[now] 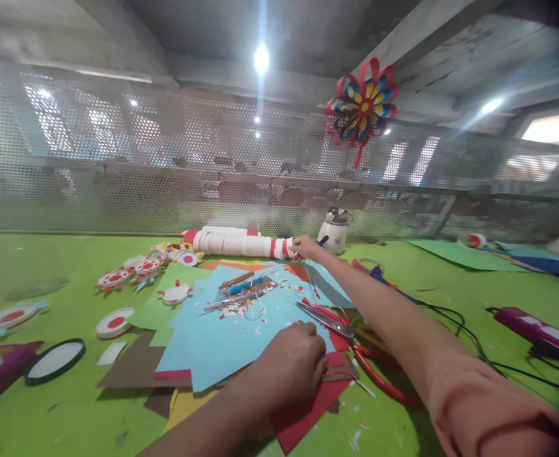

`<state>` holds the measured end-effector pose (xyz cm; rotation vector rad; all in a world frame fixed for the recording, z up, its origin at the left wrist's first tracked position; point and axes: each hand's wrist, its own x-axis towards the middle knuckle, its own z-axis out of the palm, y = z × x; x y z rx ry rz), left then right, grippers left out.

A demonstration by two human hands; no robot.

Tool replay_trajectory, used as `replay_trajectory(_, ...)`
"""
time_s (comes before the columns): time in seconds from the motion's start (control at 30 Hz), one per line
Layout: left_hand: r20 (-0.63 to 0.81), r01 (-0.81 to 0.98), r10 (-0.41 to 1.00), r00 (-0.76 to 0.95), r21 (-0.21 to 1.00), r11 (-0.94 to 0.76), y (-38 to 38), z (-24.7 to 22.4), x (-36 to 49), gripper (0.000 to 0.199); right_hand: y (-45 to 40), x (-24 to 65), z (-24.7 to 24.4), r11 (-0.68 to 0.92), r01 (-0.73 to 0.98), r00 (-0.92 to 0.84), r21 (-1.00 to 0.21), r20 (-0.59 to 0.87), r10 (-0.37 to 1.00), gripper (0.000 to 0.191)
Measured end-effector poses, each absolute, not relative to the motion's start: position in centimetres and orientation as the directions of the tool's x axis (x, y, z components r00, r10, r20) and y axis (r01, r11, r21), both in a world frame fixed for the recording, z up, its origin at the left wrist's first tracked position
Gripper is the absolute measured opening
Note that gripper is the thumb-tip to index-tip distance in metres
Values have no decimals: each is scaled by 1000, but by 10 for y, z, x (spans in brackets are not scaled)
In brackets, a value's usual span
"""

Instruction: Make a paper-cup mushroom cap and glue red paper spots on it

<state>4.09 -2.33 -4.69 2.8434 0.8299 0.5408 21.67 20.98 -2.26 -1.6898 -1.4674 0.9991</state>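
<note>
My right hand reaches to the back of the table, its fingers closed on the near end of a row of white and red paper rolls lying on its side. My left hand rests curled over the front right of the paper pile, by dark red paper; its fingertips are hidden, so what it holds, if anything, I cannot make out. Between the hands lies light blue paper with scraps, a blue-handled craft tool and tweezers. Red-handled scissors lie beside my left hand.
Small red and white paper discs lie at left, near a black-rimmed oval. A white bottle stands behind my right hand. At right are a purple device and black cables. A perforated screen bounds the table, with a paper flower on it.
</note>
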Motion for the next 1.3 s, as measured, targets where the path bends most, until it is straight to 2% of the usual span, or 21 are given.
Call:
replay_trajectory(0.1, 306, 482, 552, 775, 279, -831, -24, -48, 40, 24, 198, 230, -16, -117, 492, 67, -863, -97, 993, 31)
replay_trajectory(0.27, 341, 337, 620, 706, 609, -718, -21, -50, 39, 19, 167, 240, -13, -22, 475, 53, -880, 4, 999, 32)
replay_trajectory(0.37, 354, 279, 689, 633, 726, -628, -16, -51, 41, 16, 138, 241, -12, 97, 440, -1, -893, 108, 994, 31)
replay_trajectory(0.5, 316, 161, 856, 409, 899, -408, -1, -48, 42, 21, 90, 236, -7, 295, 356, -126, -887, 267, 955, 24)
replay_trajectory(0.57, 287, 53, 925, 248, 950, -308, 8, -43, 40, 25, 68, 232, -4, 380, 301, -174, -874, 342, 924, 31)
replay_trajectory(0.67, 241, -114, 969, 55, 966, -233, 14, -35, 34, 31, 42, 226, 0, 472, 266, -223, -841, 423, 878, 31)
replay_trajectory(0.73, 219, -203, 976, 5, 956, -213, 13, -30, 31, 34, 31, 223, 1, 534, 274, -242, -800, 481, 843, 26)
replay_trajectory(0.93, 284, -384, 956, 68, 892, -238, 5, -30, 30, 27, 16, 223, -7, 714, 339, -259, -613, 669, 697, 14)
replay_trajectory(1.03, 325, -376, 944, 47, 882, -285, 3, -29, 31, 30, 13, 228, -11, 770, 390, -277, -504, 734, 621, 8)
replay_trajectory(1.13, 350, -305, 934, 68, 899, -314, -2, -23, 32, 31, 13, 232, -13, 801, 437, -308, -410, 768, 562, 10)
replay_trajectory(1.3, 329, -260, 942, 69, 917, -301, -8, -16, 36, 17, 13, 231, -13, 803, 480, -353, -354, 760, 545, 20)
